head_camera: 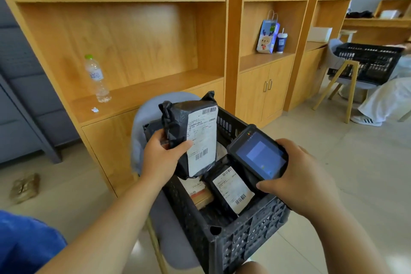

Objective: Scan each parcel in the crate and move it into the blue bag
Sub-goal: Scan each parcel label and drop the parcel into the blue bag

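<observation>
Parcel (178,131) in black wrap is held up over the crate (233,240), upright and tilted a bit. Left hand (163,158) grips its lower left side: thumb across the front at the label (202,140) edge, fingers behind. Label faces the camera, with barcodes at top right and near the bottom

Right hand (300,176) is wrapped round the near end of the scanner (259,154), thumb on its lower edge. Screen is lit blue and faces up. The far end points up-left toward the parcel, close but not touching. Scanner hangs over the right side of the crate

Crate sits on a grey chair (142,122). Inside it:
- second black parcel (231,189), white label up, just below the scanner
- brown box (200,193) to its left, partly hidden by the held parcel

Blue fabric (24,244) shows bottom-left, cut off by the frame edge; can't tell if it's the bag

Background: wooden shelving (133,35) with a water bottle (97,78) on the left ledge, and a paper bag (266,35) with a cup (281,42) beside it in the middle bay. Another black crate (367,62) sits on a chair far right, next to a seated person (387,100)
</observation>
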Demonstrator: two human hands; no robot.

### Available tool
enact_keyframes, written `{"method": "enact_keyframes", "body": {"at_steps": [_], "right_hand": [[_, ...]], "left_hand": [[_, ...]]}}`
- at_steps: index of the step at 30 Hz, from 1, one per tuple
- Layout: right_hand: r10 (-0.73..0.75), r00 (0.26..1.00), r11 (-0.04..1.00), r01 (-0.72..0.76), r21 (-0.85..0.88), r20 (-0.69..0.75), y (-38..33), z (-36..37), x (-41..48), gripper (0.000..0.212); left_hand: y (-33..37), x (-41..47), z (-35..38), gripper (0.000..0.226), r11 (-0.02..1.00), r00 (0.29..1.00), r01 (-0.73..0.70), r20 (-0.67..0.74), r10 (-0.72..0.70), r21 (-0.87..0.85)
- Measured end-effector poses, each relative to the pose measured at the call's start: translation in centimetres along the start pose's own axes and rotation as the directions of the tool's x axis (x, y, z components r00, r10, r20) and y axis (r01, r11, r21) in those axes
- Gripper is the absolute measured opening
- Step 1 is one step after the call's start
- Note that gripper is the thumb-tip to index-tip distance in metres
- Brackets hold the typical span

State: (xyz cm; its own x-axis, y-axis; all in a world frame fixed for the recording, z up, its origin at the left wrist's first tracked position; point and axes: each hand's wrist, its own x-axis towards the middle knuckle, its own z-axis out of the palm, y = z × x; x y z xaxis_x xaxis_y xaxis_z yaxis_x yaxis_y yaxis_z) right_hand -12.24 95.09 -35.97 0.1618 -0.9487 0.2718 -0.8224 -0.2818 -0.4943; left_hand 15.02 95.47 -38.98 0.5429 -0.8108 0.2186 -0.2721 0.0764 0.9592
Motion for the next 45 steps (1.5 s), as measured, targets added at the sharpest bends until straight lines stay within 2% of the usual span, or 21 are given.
{"method": "enact_keyframes", "body": {"at_steps": [4,7,13,15,18,21,24,25,27,31,34,36,40,45], "right_hand": [[-0.094,0.995,0.994,0.095,0.062,-0.018,-1.9,0.8,-0.5,0.090],[-0.190,0.982,0.972,0.188,0.139,0.003,-4.3,2.1,-0.7,0.095],[-0.403,0.905,0.901,0.368,0.229,0.133,-9.8,5.7,-1.5,0.097],[-0.464,0.872,0.873,0.421,0.247,0.154,-11.6,6.9,-2.1,0.092],[-0.526,0.829,0.839,0.469,0.278,0.189,-13.9,8.6,-3.1,0.088],[-0.561,0.798,0.818,0.492,0.297,0.221,-15.8,9.9,-4.1,0.088],[-0.591,0.775,0.794,0.508,0.334,0.223,-16.7,10.6,-4.7,0.085],[-0.593,0.772,0.791,0.507,0.342,0.227,-16.8,10.7,-4.8,0.084],[-0.583,0.778,0.800,0.501,0.331,0.234,-16.7,10.7,-4.8,0.086],[-0.550,0.809,0.823,0.483,0.300,0.207,-15.8,10.3,-4.1,0.087],[-0.497,0.850,0.852,0.439,0.284,0.174,-14.0,9.2,-2.8,0.087],[-0.449,0.880,0.881,0.408,0.240,0.152,-12.1,8.4,-1.8,0.090],[-0.319,0.942,0.936,0.296,0.192,0.104,-7.9,6.3,0.2,0.095],[-0.186,0.982,0.974,0.180,0.141,0.030,-2.8,4.4,2.2,0.092]], "left_hand": [[0.9,-1.6,-3.0,0.033,0.994,1.000,-0.004,-0.030,0.000,-0.108],[1.0,-3.6,-6.3,0.031,0.990,0.992,-0.019,-0.129,0.000,-0.142],[-2.5,-9.2,-15.1,0.029,0.984,0.929,0.126,-0.332,-0.161,-0.126],[-4.1,-11.1,-18.5,0.024,0.973,0.879,0.208,-0.419,-0.229,-0.098],[-6.4,-13.6,-23.5,0.023,0.932,0.752,0.352,-0.566,-0.338,-0.089],[-8.5,-15.4,-27.6,0.034,0.885,0.642,0.465,-0.686,-0.343,-0.007],[-10.3,-16.5,-30.5,0.046,0.818,0.587,0.565,-0.748,-0.310,0.104],[-10.7,-16.6,-30.9,0.048,0.786,0.590,0.599,-0.747,-0.306,0.150],[-11.2,-16.5,-30.9,0.047,0.753,0.639,0.615,-0.707,-0.302,0.234],[-10.9,-15.4,-28.3,0.023,0.746,0.778,0.570,-0.519,-0.354,0.344],[-9.6,-13.0,-24.9,0.012,0.774,0.882,0.459,-0.327,-0.339,0.435],[-8.1,-11.1,-22.2,0.013,0.808,0.925,0.376,-0.241,-0.295,0.454],[-5.0,-6.8,-15.8,0.011,0.856,0.977,0.214,-0.093,-0.193,0.470],[-2.2,-2.0,-7.2,0.011,0.865,0.993,-0.006,0.106,-0.054,0.501]]}}
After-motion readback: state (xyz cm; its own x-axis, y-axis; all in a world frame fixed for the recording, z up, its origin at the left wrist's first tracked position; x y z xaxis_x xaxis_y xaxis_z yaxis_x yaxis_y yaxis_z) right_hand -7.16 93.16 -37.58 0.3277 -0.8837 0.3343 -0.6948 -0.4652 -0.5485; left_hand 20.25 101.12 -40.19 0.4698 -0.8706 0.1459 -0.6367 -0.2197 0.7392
